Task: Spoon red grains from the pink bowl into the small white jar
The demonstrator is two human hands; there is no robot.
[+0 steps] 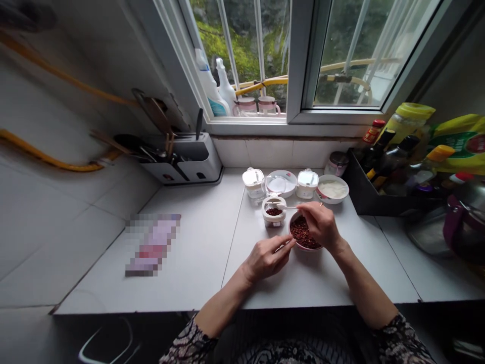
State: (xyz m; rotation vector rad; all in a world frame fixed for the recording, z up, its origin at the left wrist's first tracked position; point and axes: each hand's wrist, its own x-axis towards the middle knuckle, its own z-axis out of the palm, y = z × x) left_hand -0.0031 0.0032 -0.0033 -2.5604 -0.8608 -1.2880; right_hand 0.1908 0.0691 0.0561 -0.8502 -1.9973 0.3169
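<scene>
My right hand pinches the handle of a small white spoon. The spoon's head is over the mouth of a clear spice jar with a white collar, which has dark red bits inside and its clear lid flipped up behind. Just right of the jar stands a bowl filled with dark red grains that look like Sichuan peppercorns, partly hidden by my right hand. With its fingers together, my left hand holds the bowl's left rim at the fingertips.
Behind stand two white-lidded spice jars, a plate and a bowl of white powder. A black bin of bottles and a kettle-like pot are right. A utensil holder and a blurred pink packet are left.
</scene>
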